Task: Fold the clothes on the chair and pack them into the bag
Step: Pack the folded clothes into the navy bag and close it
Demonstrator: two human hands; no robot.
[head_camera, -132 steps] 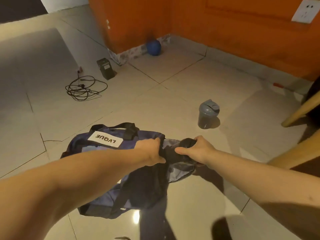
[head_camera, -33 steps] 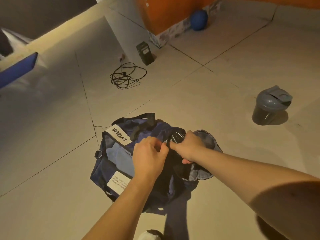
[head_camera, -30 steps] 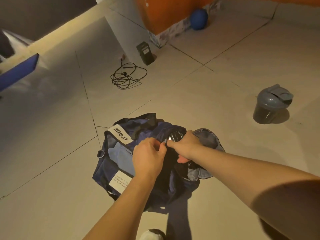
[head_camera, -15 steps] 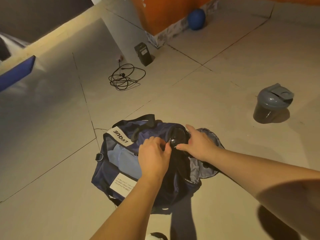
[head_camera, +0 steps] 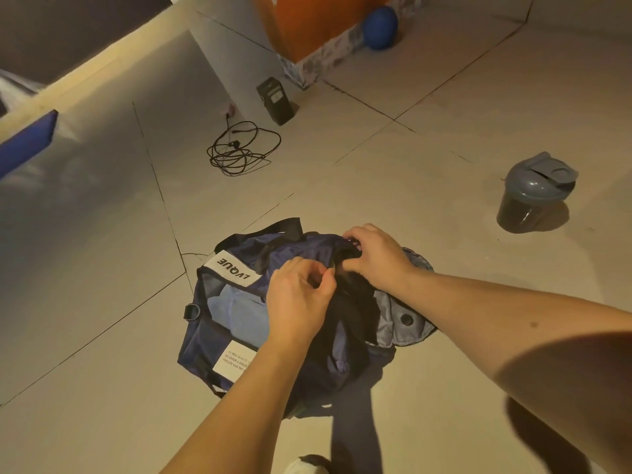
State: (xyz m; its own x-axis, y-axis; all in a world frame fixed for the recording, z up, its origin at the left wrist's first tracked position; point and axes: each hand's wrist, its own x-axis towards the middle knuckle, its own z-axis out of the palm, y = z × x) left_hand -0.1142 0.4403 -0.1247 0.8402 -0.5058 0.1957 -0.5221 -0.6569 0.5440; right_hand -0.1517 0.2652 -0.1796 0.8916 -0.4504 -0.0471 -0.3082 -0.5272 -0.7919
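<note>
A navy duffel bag (head_camera: 239, 316) with a white LVQUE label lies on the tiled floor in the middle of the view. Its top is open and dark clothing (head_camera: 355, 302) fills the opening; a grey lining flap (head_camera: 400, 319) spreads to the right. My left hand (head_camera: 301, 299) pinches the bag's near edge at the opening. My right hand (head_camera: 376, 254) grips the far edge of the opening, fingers curled over the dark fabric. The two hands nearly touch. No chair is in view.
A grey lidded bin (head_camera: 533, 193) stands on the floor to the right. A coiled black cable (head_camera: 239, 148) and a small black box (head_camera: 275, 100) lie behind the bag. A blue ball (head_camera: 379, 27) sits by the orange wall base. My shoe tip (head_camera: 304, 466) shows at the bottom.
My right hand moved from the dark bundle up to the bag's far edge and curled over it. The left hand stays pinching the near edge. The camera shifted slightly.
</note>
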